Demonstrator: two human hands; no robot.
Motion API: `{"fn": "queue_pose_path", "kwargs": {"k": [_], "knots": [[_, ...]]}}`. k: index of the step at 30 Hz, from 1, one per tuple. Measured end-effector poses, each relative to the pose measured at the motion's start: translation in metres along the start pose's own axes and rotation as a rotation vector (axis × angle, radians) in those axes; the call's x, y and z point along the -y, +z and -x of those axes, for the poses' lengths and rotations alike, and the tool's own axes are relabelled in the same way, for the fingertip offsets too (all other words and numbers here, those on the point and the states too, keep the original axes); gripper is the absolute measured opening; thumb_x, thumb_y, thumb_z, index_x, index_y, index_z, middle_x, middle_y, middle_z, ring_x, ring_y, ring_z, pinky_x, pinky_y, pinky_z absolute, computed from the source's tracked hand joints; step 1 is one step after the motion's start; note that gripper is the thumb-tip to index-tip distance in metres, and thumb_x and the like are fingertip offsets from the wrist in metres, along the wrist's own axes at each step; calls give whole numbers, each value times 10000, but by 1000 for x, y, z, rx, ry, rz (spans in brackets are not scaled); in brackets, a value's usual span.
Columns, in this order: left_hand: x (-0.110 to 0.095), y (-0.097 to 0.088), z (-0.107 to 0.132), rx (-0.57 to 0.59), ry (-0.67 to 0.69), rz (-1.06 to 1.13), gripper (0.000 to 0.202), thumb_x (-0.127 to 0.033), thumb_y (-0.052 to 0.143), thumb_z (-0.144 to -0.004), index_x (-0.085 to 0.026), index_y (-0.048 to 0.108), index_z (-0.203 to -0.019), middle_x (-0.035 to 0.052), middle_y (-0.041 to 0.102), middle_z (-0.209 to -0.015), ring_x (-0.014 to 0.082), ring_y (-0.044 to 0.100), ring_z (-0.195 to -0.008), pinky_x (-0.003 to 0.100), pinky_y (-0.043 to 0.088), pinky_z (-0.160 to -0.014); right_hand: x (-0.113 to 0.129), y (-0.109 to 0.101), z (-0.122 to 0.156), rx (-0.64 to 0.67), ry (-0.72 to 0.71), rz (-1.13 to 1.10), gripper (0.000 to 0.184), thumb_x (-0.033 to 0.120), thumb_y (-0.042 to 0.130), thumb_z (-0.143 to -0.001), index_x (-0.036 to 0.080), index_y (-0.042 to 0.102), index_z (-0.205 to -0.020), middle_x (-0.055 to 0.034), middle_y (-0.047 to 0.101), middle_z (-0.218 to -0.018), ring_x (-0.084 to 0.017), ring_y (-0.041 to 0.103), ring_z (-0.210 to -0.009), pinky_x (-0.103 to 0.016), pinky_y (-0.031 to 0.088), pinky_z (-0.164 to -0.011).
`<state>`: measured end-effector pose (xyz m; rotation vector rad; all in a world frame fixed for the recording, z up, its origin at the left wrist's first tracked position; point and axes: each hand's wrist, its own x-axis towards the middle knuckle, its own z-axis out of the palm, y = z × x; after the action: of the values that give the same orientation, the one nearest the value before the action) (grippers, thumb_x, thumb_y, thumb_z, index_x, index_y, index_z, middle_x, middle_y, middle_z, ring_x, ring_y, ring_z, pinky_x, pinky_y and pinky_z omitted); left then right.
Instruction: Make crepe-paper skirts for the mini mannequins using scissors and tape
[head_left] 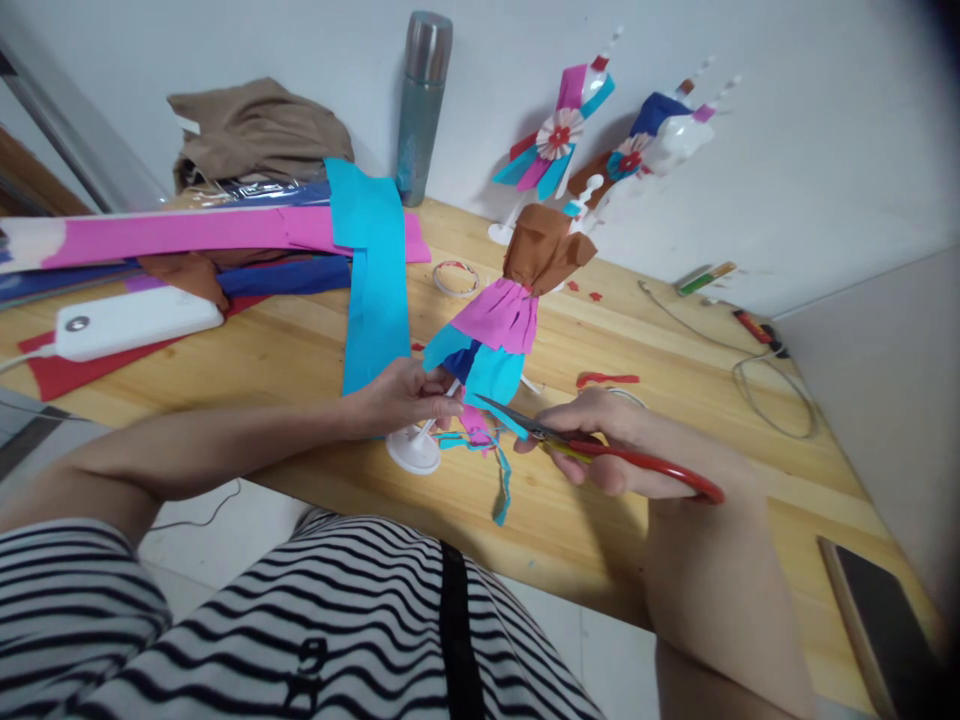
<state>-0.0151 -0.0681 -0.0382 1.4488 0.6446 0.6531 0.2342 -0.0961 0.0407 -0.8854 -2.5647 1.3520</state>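
Observation:
A small white dress stand (412, 452) leans at a tilt over the table, wearing a crepe paper dress (501, 316) with brown, pink, light blue and dark blue layers. My left hand (405, 397) is closed at the dress's lower hem, beside the white stem; the exact grip is partly hidden. In my right hand (609, 440) are red-handled scissors (637, 460). Their blades point left, against or just in front of the light blue hem; I cannot tell whether they touch it. Light blue paper scraps (502, 490) and a pink scrap (474, 424) lie below.
Paper-dressed stands (551, 140) are at the back by the wall. A flask (425, 110) stands left of them. Pink paper (187, 232), a light blue strip (375, 310) and a white power bank (139, 322) lie left. A phone (874, 615) and a cable (772, 400) are right.

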Motion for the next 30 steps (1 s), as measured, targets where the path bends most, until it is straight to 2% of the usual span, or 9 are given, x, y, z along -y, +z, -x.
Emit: {"fn": "queue_pose_path", "kwargs": {"k": [3, 8, 11, 15, 18, 22, 26, 30], "knots": [[2, -1, 0, 2, 1, 2, 117, -222, 647, -723, -152, 555, -703, -41, 597, -605, 79, 576, -546, 183, 443, -532, 0, -1, 1, 5, 27, -7, 717, 717, 375, -832, 93, 681, -1008, 39, 380, -526, -86, 276, -466, -227, 295, -424], [3, -1, 0, 10, -7, 13, 138, -234, 663, -718, -156, 550, -705, -34, 589, -587, 97, 591, -574, 193, 452, -543, 0, -2, 2, 9, 57, -7, 667, 696, 429, -822, 99, 687, -973, 43, 374, -531, -82, 281, -472, -223, 300, -437], [3, -2, 0, 10, -9, -13, 151, -234, 663, -721, -159, 539, -679, -30, 584, -580, 103, 594, -576, 200, 451, -546, -2, -1, 4, 11, 89, -10, 593, 643, 472, -832, 108, 688, -969, 54, 365, -511, -76, 288, -452, -214, 283, -422], [2, -2, 1, 15, -27, 15, 140, -248, 656, -727, -163, 547, -704, -32, 595, -628, 103, 588, -576, 211, 451, -548, -3, 0, 6, -4, 101, -42, 514, 595, 559, -799, 101, 683, -871, 60, 383, -486, -68, 314, -429, -209, 272, -408], [0, -1, 1, 21, -48, 18, 109, -216, 650, -726, -162, 556, -712, -37, 589, -622, 101, 584, -583, 209, 448, -555, -1, -1, 5, 14, 126, -40, 448, 527, 608, -789, 93, 668, -887, 56, 424, -501, -69, 352, -439, -202, 295, -418], [-1, 0, 0, 30, -51, 57, 106, -198, 654, -711, -162, 554, -719, -36, 594, -610, 88, 559, -555, 196, 434, -529, 4, -3, 3, 16, 185, -6, 354, 408, 684, -745, 90, 662, -898, 73, 389, -503, -63, 330, -456, -193, 287, -422], [-3, 1, -1, 33, -55, 78, 111, -168, 664, -694, -160, 553, -687, -38, 604, -605, 82, 553, -551, 188, 439, -529, 6, -2, 2, 26, 156, 7, 209, 267, 664, -710, 115, 646, -854, 80, 381, -514, -57, 314, -451, -187, 260, -412], [-9, -1, 1, 33, -67, -29, 121, -149, 645, -718, -148, 562, -629, -28, 609, -568, 82, 560, -539, 184, 423, -517, 7, 0, 0, 44, 119, 39, 230, 144, 551, -669, 139, 620, -888, 48, 514, -590, -80, 420, -478, -201, 330, -448]]}}
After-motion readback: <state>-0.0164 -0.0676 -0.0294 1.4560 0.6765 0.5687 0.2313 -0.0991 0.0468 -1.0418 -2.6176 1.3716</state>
